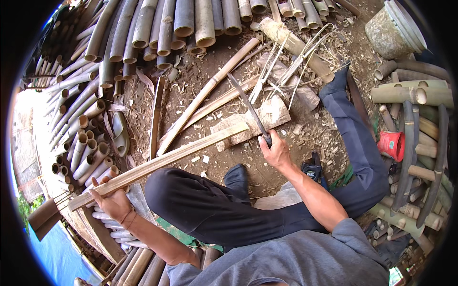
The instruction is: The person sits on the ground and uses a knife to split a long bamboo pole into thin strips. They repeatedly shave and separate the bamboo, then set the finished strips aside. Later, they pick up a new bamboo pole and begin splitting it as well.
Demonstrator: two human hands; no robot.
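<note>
Your left hand (114, 204) is pinching a split-bamboo strip (162, 166) between thumb and fingers close to its near end, and the strip is running forward and rightward from that hand to over a wooden block (273, 113). Your right hand (277, 153) is gripping a long-bladed knife (249, 106), which is pointing forward and leftward from that hand, just beside the strip's far end.

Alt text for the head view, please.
A person's left hand holds a long split bamboo strip and the right hand grips a long-bladed knife. The strip's far end appears over a wooden block on a chip-strewn dirt floor. Stacked bamboo poles line the top and left.
</note>
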